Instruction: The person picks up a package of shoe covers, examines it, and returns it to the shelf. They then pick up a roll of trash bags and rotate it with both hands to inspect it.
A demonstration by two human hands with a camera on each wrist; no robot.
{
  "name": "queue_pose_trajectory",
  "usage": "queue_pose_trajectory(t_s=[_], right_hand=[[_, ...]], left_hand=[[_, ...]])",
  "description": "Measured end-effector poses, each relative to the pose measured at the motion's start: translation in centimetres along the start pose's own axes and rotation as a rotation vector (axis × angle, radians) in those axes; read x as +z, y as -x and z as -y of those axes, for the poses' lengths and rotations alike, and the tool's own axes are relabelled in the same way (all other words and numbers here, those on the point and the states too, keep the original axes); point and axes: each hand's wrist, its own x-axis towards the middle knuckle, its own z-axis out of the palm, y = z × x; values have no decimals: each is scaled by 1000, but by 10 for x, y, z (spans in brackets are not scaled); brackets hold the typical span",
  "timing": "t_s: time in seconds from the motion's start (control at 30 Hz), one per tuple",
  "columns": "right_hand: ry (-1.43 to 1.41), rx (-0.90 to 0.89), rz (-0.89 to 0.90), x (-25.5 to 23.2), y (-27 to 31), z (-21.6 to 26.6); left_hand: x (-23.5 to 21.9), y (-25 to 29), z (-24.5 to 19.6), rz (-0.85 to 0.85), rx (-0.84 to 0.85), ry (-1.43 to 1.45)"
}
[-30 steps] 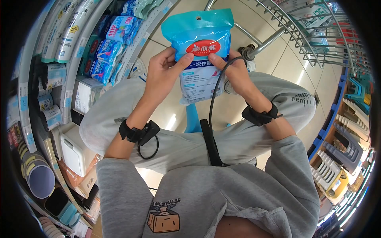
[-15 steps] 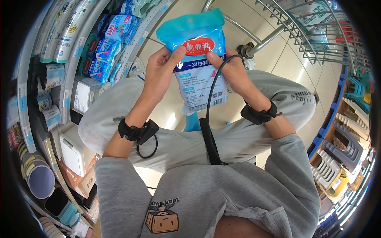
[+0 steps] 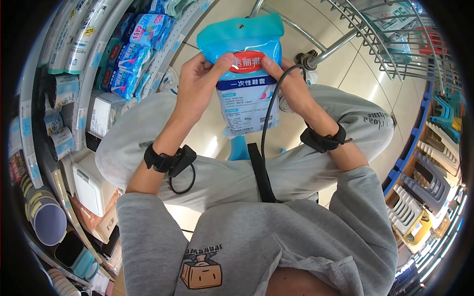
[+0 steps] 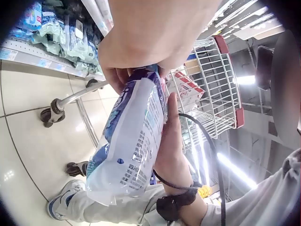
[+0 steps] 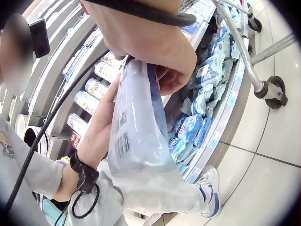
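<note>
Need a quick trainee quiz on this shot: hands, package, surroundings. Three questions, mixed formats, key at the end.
1. True or false: the left hand and the right hand both grip the package.
2. Multiple choice: what colour is the oval on the front of the package?
A) yellow
B) red
C) green
3. Fill in the blank: in the head view, the caster wheel just beyond the right hand belongs to a shopping ____.

Key: 1 true; 2 B; 3 cart.
</note>
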Motion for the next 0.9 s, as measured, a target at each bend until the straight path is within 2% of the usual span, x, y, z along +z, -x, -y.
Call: queue_pose_trajectory(t_s=[0.13, 0.57, 0.77, 0.83, 0.87, 0.9], right_hand=[[37, -72, -44, -1, -3, -5], [6, -85, 29, -3, -4, 1], [-1, -55, -10, -2, -5, -2], [49, -100, 17, -1, -8, -6], [48, -100, 16, -2, -8, -6], [45, -62, 85, -2, -8, -7]], left_hand=[[0, 0, 6, 46, 10, -21], [-4, -1, 16, 100, -17, -67], [-1, -1, 10, 20, -47, -59], [-5, -3, 5, -72, 30, -86], [-8, -7, 4, -71, 30, -86], [-14, -11, 3, -154, 20, -33]])
